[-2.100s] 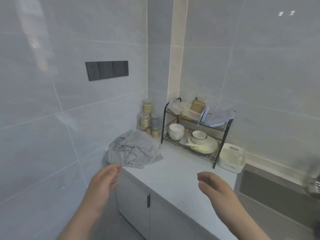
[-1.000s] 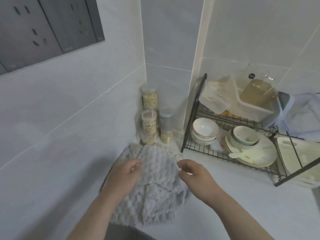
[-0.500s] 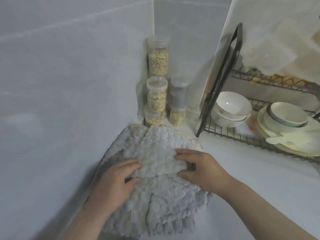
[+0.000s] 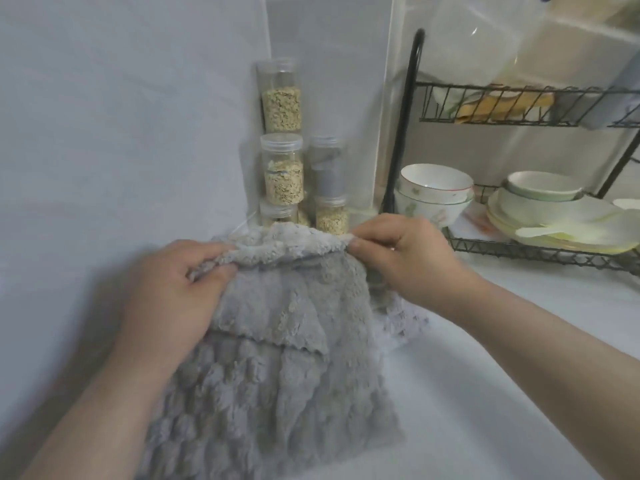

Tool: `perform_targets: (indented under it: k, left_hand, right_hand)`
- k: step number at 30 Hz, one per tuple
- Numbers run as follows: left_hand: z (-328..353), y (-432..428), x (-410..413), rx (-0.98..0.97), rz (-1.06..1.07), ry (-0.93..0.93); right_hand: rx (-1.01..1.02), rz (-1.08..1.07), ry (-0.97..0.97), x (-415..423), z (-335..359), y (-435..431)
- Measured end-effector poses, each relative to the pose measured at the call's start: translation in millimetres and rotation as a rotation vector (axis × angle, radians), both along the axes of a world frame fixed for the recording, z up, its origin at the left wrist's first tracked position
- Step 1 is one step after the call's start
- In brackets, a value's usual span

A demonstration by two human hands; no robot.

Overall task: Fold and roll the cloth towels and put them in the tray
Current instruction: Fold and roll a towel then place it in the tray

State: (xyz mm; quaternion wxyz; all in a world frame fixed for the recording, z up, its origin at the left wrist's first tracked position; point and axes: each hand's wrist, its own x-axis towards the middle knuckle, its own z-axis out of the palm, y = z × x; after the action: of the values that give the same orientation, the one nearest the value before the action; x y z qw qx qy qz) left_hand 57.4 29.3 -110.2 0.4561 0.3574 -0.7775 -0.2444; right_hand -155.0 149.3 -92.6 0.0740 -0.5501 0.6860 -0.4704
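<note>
1. My left hand (image 4: 169,292) is at the left end of the far edge of the grey fluffy cloth towel (image 4: 287,327). The back of the hand faces up, and the forearm comes in from the lower left.
2. The fingers (image 4: 207,252) of that hand are curled, with the thumb on top, and they clamp the hem between them.
3. My right hand (image 4: 405,258) is at the right end of the same edge, with the forearm reaching in from the lower right. Its thumb and forefinger are pressed together on the hem, and the other fingers are curled in beneath.
4. The edge runs between my two hands, raised a little and sagging slightly in the middle. The rest of the towel drapes down toward me.
5. The towel lies over a heap of grey bobbled cloths (image 4: 242,410). The heap sits on the pale grey bench (image 4: 485,393), in the corner against the wall.
6. Clear plastic jars of pale grains (image 4: 282,168) stand stacked in the corner, just behind the lifted edge.
7. A black wire dish rack (image 4: 519,252) stands on the bench to my right. Its lower shelf holds stacked white bowls (image 4: 433,192) and pale plates (image 4: 554,216).
</note>
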Motion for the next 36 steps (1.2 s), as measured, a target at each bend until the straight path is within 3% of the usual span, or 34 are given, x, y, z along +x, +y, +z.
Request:
perform_targets:
  k: [3,6,12,16,18,21,27,32,36]
  left_hand:
    - [14.6,-3.7,-4.2,0.077,0.025,0.097]
    - [21.2,-1.0,-4.5,0.162,0.002,0.049]
    - [23.7,37.9,0.8,0.337,-0.379,0.013]
    - [53.4,64.7,-6.4,0.556,-0.776,0.027]
    - [74.5,77.8,-12.4,0.66,-0.983,0.023]
    - [103.2,95.0,-22.4,0.679,-1.174,0.004]
    - [140.6,106.3,-33.4,0.532,-1.095,-0.036]
    - [157.1,132.7,-50.7,0.46,-0.958,-0.07]
    - [169.3,158.9,-68.5,0.255,-0.805,-0.128]
  right_hand:
    - [-0.022,-0.055,0.013,10.1,22.3,21.1]
    - [0.039,-0.113,0.041,21.2,39.7,59.0]
    - [0.578,0.02,0.262,48.8,19.2,117.7]
    - [0.353,-0.124,0.167,56.6,31.9,114.9]
    - [0.268,-0.072,0.049,56.8,43.5,111.0]
    - [0.295,0.038,-0.112,51.8,50.2,118.2]
    - [0.183,0.246,-0.553,39.5,37.7,178.7]
    - [0.173,0.119,-0.309,78.3,37.3,199.1]
    - [0.096,-0.153,-0.207,85.0,41.8,197.9]
